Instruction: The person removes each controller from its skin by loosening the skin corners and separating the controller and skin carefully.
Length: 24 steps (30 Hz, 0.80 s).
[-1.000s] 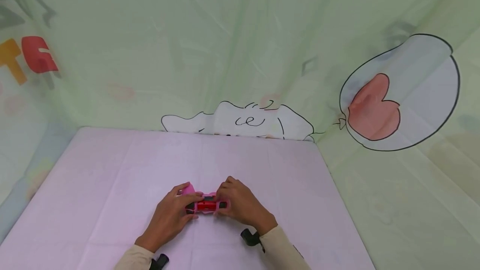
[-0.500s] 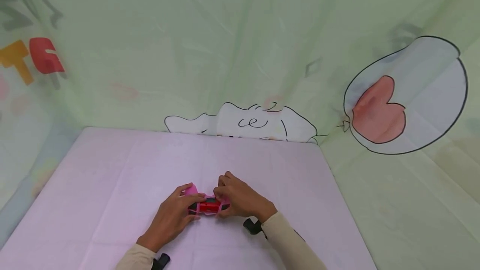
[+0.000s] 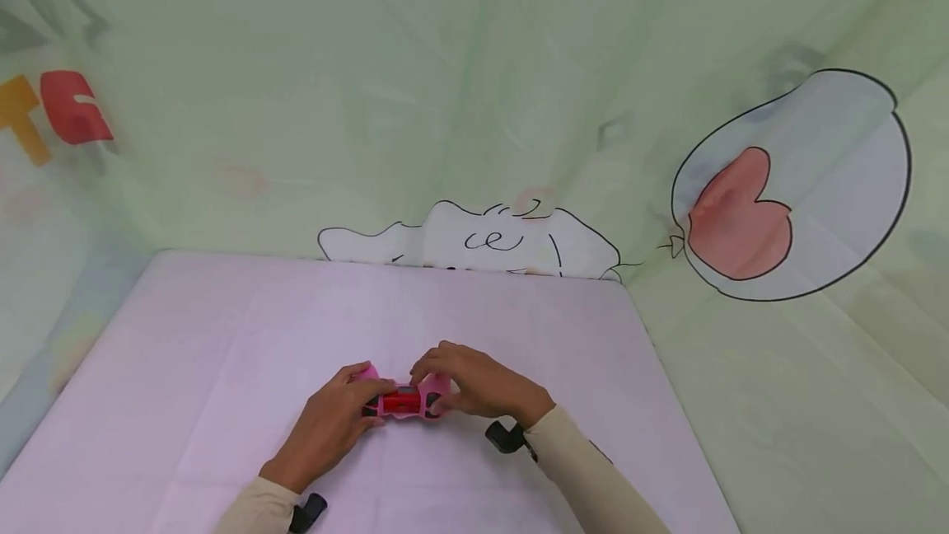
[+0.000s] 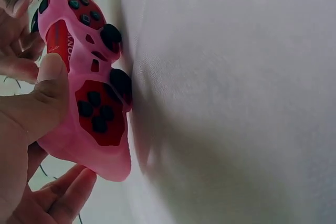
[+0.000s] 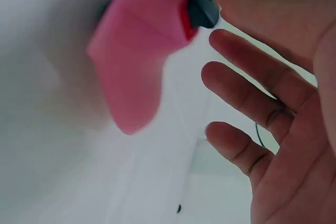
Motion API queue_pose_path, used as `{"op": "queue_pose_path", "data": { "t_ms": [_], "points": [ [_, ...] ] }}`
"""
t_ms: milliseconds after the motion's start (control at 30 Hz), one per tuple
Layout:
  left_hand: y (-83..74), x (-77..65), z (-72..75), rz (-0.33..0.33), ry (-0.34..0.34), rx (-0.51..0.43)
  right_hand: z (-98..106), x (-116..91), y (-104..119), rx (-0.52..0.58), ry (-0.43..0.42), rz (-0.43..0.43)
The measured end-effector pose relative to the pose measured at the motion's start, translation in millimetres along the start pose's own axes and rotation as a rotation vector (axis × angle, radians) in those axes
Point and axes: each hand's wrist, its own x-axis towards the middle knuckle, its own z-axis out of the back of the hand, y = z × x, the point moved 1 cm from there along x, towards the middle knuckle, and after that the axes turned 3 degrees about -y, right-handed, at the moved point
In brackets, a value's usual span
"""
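A red game controller point(image 3: 401, 400) in a pink silicone cover is on the table, its shoulder buttons towards me in the head view. My left hand point(image 3: 326, 427) grips its left end, the thumb pressed on the cover near the touchpad as the left wrist view shows. Close against the right end is my right hand point(image 3: 482, 377). In the right wrist view its lower fingers point(image 5: 247, 93) are extended and apart from the pink handle point(image 5: 131, 87). The thumb lies by the black triggers point(image 5: 202, 9); whether it touches them is hard to tell.
A pale pink cloth covers the table point(image 3: 245, 336). Green printed curtains point(image 3: 296, 105) rise behind it and along both sides. On each wrist sits a black camera mount, such as the right one point(image 3: 506, 437).
The right hand's fingers have loosened from the cover's right end and spread, uncovering more of the pink handle. My left hand keeps its grip on the game controller.
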Motion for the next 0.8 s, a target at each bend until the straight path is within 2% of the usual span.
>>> {"op": "queue_pose_path", "data": {
  "t_ms": [133,200,300,467,700,800],
  "points": [
    [3.1,-2.3,-0.3,-0.002,-0.006,-0.021,-8,2,-2,0.006,0.049,0.059],
    [3.8,-2.7,-1.3,-0.010,-0.015,-0.034,-13,2,-4,-0.013,0.046,0.081],
    [4.3,-3.0,-2.2,-0.023,-0.027,-0.045,-16,3,-7,-0.040,0.015,0.060],
    [3.9,-3.5,-1.8,-0.026,-0.037,-0.048,-13,4,-12,-0.013,-0.005,0.005],
    [1.2,-1.3,-5.0,-0.017,-0.010,-0.054,-11,11,-22,-0.032,0.057,0.028],
    [0.2,-0.4,-6.0,-0.018,0.000,-0.060,-13,14,-27,0.067,0.112,0.030]
  ]
}}
